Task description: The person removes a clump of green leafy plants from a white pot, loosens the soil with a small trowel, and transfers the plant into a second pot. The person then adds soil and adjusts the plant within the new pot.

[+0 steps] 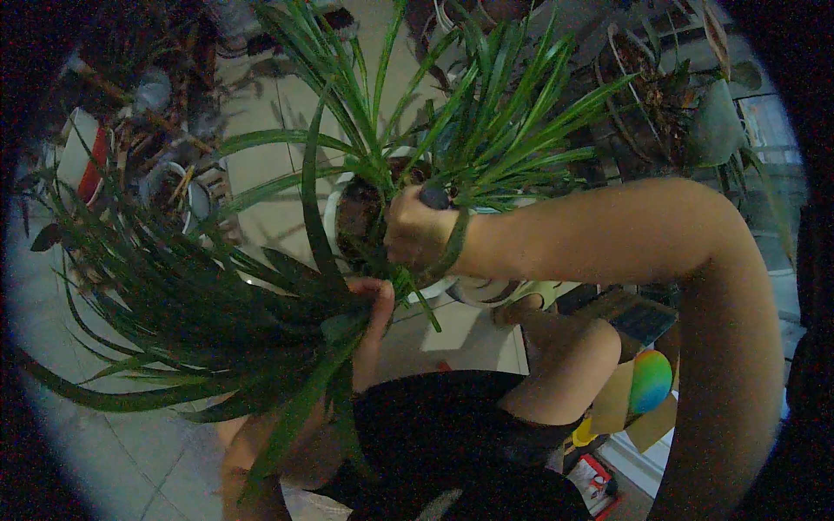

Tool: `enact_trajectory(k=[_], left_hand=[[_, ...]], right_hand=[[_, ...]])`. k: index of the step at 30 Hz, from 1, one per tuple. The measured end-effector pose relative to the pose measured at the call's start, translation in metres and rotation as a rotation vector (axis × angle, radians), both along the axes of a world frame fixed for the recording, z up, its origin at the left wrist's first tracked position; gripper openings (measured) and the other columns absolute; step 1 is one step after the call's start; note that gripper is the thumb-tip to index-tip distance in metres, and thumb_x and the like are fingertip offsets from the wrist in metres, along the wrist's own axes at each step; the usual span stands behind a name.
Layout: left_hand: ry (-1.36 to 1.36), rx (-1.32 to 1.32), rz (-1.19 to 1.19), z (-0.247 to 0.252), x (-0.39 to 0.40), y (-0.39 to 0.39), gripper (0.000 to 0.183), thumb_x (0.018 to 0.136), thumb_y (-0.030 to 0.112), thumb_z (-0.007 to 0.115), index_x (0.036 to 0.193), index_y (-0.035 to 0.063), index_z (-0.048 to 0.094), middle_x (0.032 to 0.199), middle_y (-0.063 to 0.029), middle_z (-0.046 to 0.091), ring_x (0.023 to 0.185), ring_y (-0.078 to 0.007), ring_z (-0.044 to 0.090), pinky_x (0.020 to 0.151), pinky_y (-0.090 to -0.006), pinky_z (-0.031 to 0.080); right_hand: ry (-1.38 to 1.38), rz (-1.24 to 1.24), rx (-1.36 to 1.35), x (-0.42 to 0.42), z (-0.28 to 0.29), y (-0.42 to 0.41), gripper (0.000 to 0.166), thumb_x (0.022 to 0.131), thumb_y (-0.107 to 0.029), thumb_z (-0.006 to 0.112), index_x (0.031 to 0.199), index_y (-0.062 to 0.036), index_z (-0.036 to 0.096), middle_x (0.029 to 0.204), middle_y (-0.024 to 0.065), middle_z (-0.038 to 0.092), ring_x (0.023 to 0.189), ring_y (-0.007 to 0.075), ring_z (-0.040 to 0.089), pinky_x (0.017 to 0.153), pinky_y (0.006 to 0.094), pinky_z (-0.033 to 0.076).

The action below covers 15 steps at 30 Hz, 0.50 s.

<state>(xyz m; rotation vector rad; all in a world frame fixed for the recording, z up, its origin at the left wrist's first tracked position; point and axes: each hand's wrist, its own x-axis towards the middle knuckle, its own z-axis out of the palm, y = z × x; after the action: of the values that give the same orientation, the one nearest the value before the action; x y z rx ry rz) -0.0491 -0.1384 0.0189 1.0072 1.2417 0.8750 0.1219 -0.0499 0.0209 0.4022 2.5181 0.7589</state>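
Note:
In front of me stands a white plant pot (331, 218) with dark soil (359, 211) in it. Long-leaved green plants, like spider plants (515, 124), fan upward at its far side. My left hand (376, 309) grips a thick bundle of long leaves (215, 319) at the near side and holds it bent over to the left; most of its fingers are hidden behind leaves. Over the pot, my right hand (420, 234) is closed in a fist around a dark handle (435, 197). Only the handle's rounded end shows; the tool's other end is hidden.
Pale floor tiles (260, 111) surround the pot. To the left are a white pot (197, 202) and a red-and-white container (98, 163). A dark pot (612, 84) with a plant stands at the upper right. By my knee (576, 371) lies a rainbow-coloured ball (651, 381) in a cardboard box (612, 397).

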Motion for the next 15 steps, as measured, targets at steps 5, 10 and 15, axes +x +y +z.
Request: enact_trajectory(k=[5, 10, 15], left_hand=[[0.072, -0.015, 0.055, -0.011, -0.007, -0.005, 0.023, 0.080, 0.026, 0.059, 0.085, 0.0040, 0.054, 0.078, -0.0023, 0.053, 0.074, -0.0116, 0.050, 0.069, -0.0262, 0.041], [0.117, -0.103, -0.071, 0.009, -0.002, -0.008, 0.026, 0.084, 0.029, 0.053, 0.097, 0.0068, 0.049, 0.094, -0.0001, 0.047, 0.090, -0.0120, 0.042, 0.085, -0.0265, 0.033], [-0.214, -0.106, -0.076, -0.035, -0.008, -0.020, 0.023, 0.083, 0.027, 0.053, 0.093, 0.0069, 0.049, 0.091, -0.0001, 0.047, 0.089, -0.0129, 0.042, 0.086, -0.0263, 0.033]], right_hand=[[-0.097, 0.067, 0.018, 0.019, 0.009, 0.011, 0.020, 0.065, -0.025, 0.051, 0.078, -0.0121, 0.058, 0.067, 0.0062, 0.051, 0.064, 0.0247, 0.052, 0.047, 0.0374, 0.043], [-0.106, 0.245, 0.432, 0.091, -0.022, 0.001, 0.032, 0.062, -0.017, 0.052, 0.094, -0.0136, 0.053, 0.067, 0.0043, 0.050, 0.061, 0.0208, 0.051, 0.045, 0.0338, 0.039], [0.181, -0.173, -0.183, 0.012, 0.000, 0.009, 0.008, 0.061, -0.022, 0.055, 0.065, -0.0149, 0.056, 0.058, 0.0033, 0.053, 0.056, 0.0209, 0.054, 0.048, 0.0364, 0.043]])
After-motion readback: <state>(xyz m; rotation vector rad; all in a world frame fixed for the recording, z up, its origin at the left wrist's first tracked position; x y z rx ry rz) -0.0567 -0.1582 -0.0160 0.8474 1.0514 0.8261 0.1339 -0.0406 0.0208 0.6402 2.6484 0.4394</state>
